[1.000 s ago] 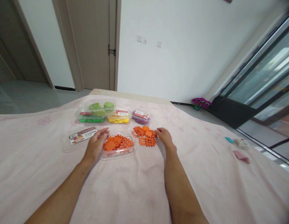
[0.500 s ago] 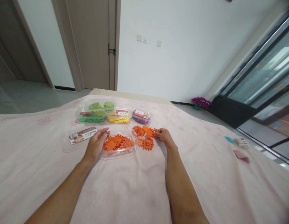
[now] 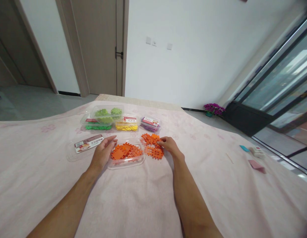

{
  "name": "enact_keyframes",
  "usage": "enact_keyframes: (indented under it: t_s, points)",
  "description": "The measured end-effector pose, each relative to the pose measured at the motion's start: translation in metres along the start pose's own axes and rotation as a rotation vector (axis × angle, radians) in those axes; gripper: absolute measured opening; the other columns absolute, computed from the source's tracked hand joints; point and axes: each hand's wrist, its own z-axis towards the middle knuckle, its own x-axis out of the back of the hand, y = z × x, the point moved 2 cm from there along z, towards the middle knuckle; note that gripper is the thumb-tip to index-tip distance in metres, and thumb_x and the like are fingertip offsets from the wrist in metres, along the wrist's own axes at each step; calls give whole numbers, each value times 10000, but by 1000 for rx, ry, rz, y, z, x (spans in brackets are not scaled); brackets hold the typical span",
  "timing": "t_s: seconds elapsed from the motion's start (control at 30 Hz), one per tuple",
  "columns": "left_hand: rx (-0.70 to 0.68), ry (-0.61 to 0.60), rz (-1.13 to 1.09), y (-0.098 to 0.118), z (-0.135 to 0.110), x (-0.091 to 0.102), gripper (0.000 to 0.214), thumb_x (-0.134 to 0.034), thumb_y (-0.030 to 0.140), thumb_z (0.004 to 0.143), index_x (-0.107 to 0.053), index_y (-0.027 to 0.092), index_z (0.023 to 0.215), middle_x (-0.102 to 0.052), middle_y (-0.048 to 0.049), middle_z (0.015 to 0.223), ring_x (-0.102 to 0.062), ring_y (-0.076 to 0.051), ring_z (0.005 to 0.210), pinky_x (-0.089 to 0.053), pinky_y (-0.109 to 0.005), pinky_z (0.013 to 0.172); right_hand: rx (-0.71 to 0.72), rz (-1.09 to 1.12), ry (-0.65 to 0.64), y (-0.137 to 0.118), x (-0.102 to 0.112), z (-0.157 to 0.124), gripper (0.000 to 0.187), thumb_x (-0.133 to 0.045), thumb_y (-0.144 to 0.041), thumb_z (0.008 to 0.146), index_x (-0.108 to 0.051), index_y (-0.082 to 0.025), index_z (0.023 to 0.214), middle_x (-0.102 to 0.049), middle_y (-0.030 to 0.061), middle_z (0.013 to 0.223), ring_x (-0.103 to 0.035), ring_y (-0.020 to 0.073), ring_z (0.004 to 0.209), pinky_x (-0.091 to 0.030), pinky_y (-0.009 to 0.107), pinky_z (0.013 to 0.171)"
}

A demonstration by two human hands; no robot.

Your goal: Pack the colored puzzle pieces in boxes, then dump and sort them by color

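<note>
A clear plastic tray (image 3: 126,162) holding several orange waffle-block pieces (image 3: 125,151) lies on the pink cloth in front of me. My left hand (image 3: 103,153) rests against the tray's left side, fingers curved along its rim. A loose pile of orange pieces (image 3: 151,145) lies just right of the tray. My right hand (image 3: 169,146) is on the pile's right side, fingers bent and pressing the pieces toward the tray.
The tray's clear lid with a label (image 3: 87,145) lies to the left. Behind stand boxes of green (image 3: 101,119), yellow (image 3: 127,123) and purple (image 3: 149,124) pieces. Small items (image 3: 256,158) lie at the right of the pink cloth (image 3: 143,198).
My right hand has slid left, pushing the loose orange pieces closer to the tray. My left hand has stayed at the tray's side.
</note>
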Motion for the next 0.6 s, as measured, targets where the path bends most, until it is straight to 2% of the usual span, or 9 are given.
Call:
enact_keyframes:
  t_s: [0.1,0.17,0.27,0.33,0.47,0.6]
  points:
    - [1,-4,-4,0,-1,0,565,-797,488,680,-704,199,1157,-738,-74,1103,-686,-217,1033,-511,-396,1000,-44,-58,-22,3,-2,1,227,-727,-386,710,-725,-167,768,-684,6,654,-609,164,635,-379,259,587]
    - [-2,-4,-1,0,-1,-1,580,-797,500,670,-703,194,1155,-737,-77,1102,-684,-223,1040,-500,-408,1017,-58,-23,24,3,0,2,238,-733,-379,702,-708,-165,803,-703,20,697,-614,164,655,-388,257,596]
    - [-10,6,-3,1,0,-1,580,-796,509,664,-707,190,1140,-737,-80,1095,-686,-233,1042,-499,-421,1022,-40,122,151,-8,6,2,296,-727,-392,690,-694,-164,876,-716,28,759,-615,162,679,-417,256,610]
    - [-18,6,-1,1,0,-2,567,-788,504,674,-708,189,1138,-738,-82,1092,-688,-235,1046,-498,-423,1027,-12,280,174,-24,8,0,361,-718,-434,691,-690,-158,922,-711,29,767,-601,156,655,-425,256,591]
    - [-37,-2,16,-1,2,0,551,-776,477,686,-705,189,1150,-741,-86,1096,-688,-234,1045,-498,-417,1025,70,522,6,-67,1,-13,391,-742,-441,681,-689,-152,938,-699,13,738,-575,132,600,-434,250,571]
    - [-44,-19,30,-6,5,2,540,-756,466,710,-703,194,1173,-736,-86,1117,-683,-231,1050,-490,-418,1033,161,514,-187,-101,-18,-30,300,-750,-365,722,-709,-157,935,-735,16,802,-636,142,676,-484,262,651]
